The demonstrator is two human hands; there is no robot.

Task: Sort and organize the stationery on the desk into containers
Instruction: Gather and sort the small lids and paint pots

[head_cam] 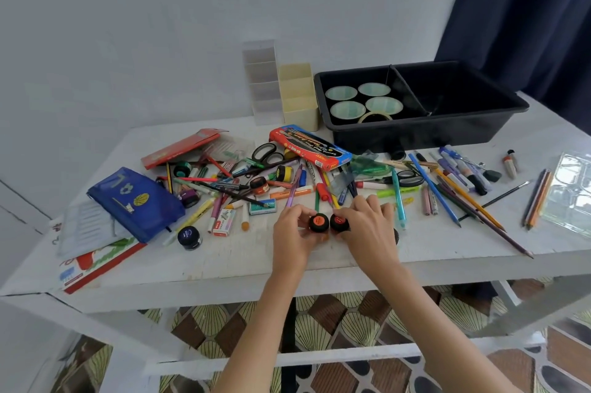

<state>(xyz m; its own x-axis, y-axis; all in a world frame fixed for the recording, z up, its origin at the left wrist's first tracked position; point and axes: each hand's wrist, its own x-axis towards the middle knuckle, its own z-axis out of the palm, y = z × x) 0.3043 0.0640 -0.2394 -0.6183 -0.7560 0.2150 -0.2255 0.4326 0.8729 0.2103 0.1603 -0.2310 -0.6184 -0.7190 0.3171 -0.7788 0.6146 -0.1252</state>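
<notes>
My left hand (292, 234) grips a small black paint jar with an orange lid (318, 222) just above the desk's front middle. My right hand (367, 226) grips a second orange-lidded jar (339, 222) right beside it; the two jars nearly touch. Behind my hands lies a heap of pens, pencils, markers and more small jars (256, 184). A black two-compartment bin (425, 133) stands at the back right, its left half holding several green-lidded cups and a tape roll (374, 116). A cream organizer (299, 95) and a clear one (262, 82) stand next to the bin.
A blue pencil case (137, 204) and a dark blue jar (189, 237) lie at left, over a book (96, 264). A red-blue pencil box (310, 146), scissors (267, 152) and loose pencils (537, 197) are spread about. A clear plastic tray (572, 191) sits at the right edge.
</notes>
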